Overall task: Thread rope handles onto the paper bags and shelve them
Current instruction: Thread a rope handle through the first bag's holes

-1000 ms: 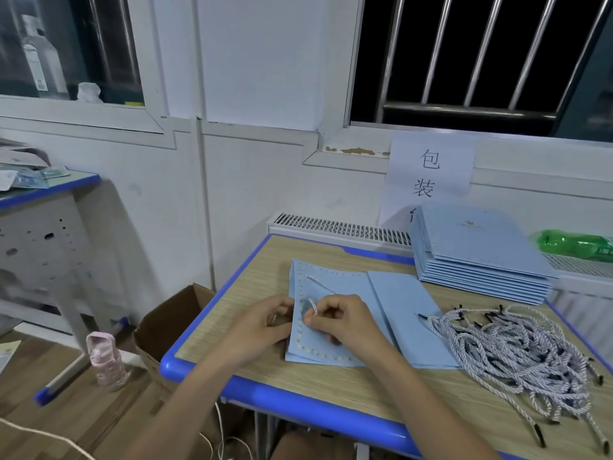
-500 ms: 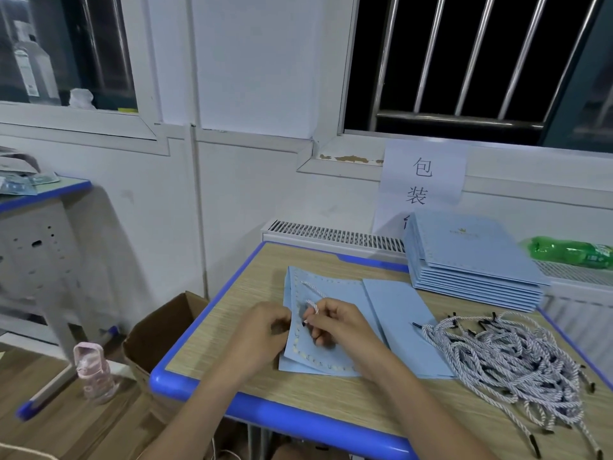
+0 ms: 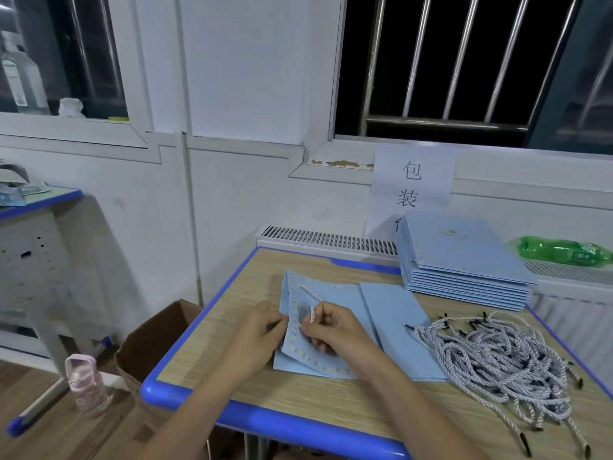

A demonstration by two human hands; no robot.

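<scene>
Fingers first: the right hand [image 3: 335, 328] pinches a twisted white rope handle [image 3: 311, 314] at the edge of a flat blue paper bag [image 3: 326, 305], and the rope's far length trails up across the bag's face. The left hand [image 3: 262, 330] grips the bag's near left edge, thumb side tucked against the dotted border, steadying it on the desk [image 3: 232, 313]. Both grips are closed on something — rope in one, paper in the other.

This looks like the threading step itself, the rope end being worked at a hole near the bag's top edge; the hole is hidden behind the fingers. Next, I'd judge, the end must be drawn through and secured, which calls for the left hand to keep the paper from buckling.

Further out, a second flat bag [image 3: 394, 317] lies just beside the first, a heap of loose ropes [image 3: 491, 356] sits to the right, and a neat stack of bags [image 3: 464, 263] waits at the back.
</scene>
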